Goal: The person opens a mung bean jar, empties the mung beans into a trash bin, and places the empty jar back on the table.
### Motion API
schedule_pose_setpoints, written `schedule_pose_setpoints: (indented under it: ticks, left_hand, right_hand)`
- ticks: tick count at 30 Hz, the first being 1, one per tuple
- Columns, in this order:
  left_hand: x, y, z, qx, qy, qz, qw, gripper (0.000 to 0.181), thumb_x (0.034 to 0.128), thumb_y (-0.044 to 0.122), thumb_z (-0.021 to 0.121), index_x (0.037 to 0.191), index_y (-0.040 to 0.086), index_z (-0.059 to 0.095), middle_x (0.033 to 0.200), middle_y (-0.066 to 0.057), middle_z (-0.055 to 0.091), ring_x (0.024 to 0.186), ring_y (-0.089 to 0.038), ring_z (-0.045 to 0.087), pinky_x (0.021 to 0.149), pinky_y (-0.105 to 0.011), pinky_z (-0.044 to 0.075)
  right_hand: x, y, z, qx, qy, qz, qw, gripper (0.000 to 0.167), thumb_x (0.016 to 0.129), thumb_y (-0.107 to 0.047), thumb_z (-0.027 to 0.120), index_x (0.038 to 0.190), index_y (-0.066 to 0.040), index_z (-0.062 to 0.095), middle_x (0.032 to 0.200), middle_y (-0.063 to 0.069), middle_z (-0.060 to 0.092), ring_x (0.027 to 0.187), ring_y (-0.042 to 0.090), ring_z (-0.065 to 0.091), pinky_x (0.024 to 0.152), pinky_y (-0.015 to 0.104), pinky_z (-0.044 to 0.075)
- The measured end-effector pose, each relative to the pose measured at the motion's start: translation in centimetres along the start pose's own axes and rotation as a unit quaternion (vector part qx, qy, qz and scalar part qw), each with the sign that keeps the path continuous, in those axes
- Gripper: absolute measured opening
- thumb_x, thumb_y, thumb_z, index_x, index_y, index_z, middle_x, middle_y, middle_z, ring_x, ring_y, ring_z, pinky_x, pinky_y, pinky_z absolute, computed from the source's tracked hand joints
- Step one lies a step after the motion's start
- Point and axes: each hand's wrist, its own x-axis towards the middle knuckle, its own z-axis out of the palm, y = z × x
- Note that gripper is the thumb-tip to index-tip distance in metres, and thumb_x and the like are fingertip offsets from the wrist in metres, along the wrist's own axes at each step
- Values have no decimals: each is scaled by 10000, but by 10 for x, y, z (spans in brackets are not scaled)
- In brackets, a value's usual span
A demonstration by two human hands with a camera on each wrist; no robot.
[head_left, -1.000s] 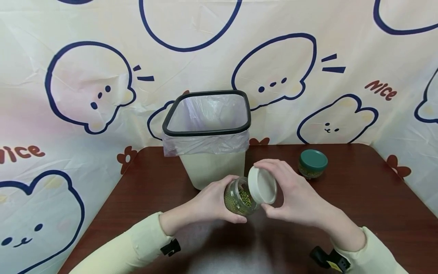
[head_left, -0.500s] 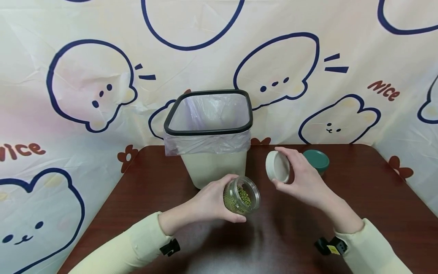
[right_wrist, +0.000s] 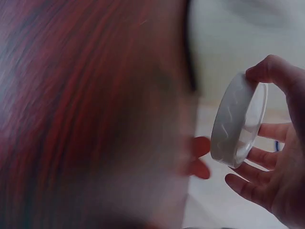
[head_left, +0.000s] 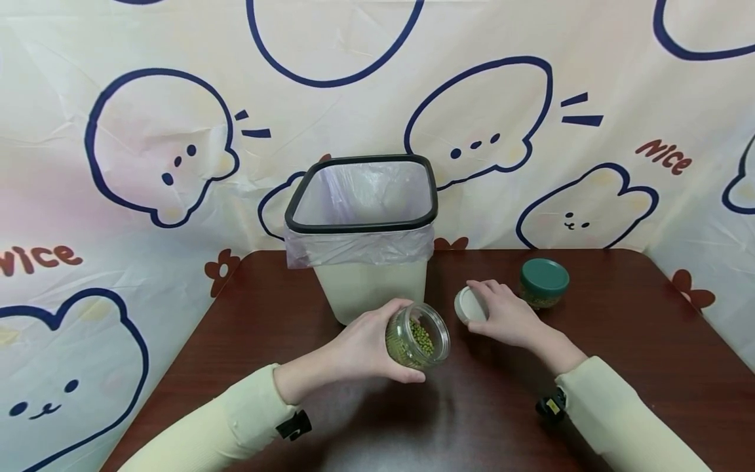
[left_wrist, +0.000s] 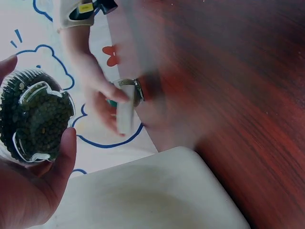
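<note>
The right hand point(head_left: 504, 314), with the round white plastic lid point(head_left: 470, 307) in its grip, sits lower towards the table than half a second ago, when it partly covered the jar behind it; the left hand point(head_left: 368, 344) keeps nearly the same place.

The right hand pinches the lid by its edge between thumb and fingers, the disc tipped on edge, hollow side towards the palm. The left hand curls round a clear ribbed glass jar point(head_left: 399, 344) of small green beans point(head_left: 421, 335), tilted so that its uncovered mouth faces right and up. Lid and jar are apart, the lid beyond the jar and to its right. Whether the lid touches the dark red-brown wooden table point(head_left: 501, 406) I cannot tell.

The step in hand looks to be putting the lid aside; the next move likely calls for laying it flat and letting go, without tipping the jar further.

Just beyond the jar stands a cream plastic bin point(head_left: 377, 288) with a black rim and translucent liner point(head_left: 360, 249). Behind the right hand sits a glass jar with a dark green lid point(head_left: 544, 278).
</note>
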Motion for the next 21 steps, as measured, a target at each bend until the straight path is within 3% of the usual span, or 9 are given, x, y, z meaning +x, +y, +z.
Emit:
schedule_pose_setpoints:
  ticks: [7, 21]
  left_hand:
    - [0, 1, -1, 25, -12, -28, 10000, 902, 570, 421, 912, 1313, 144, 482, 1103, 43, 626, 975, -103, 593, 841, -311, 488]
    - [0, -1, -2, -82, -43, -58, 9999, 900, 579, 408, 912, 1325, 157, 476, 1116, 57, 621, 989, -96, 588, 849, -315, 485]
  right_hand:
    - [6, 15, 14, -327, -680, 142, 9970, 752, 798, -359, 733, 1408, -19, 454, 1261, 215, 518, 1075, 363, 492, 798, 517, 470]
    - [12, 16, 20, -409, -914, 284, 9946, 749, 802, -366, 733, 1408, -20, 461, 1273, 223, 511, 1065, 365, 492, 808, 517, 462]
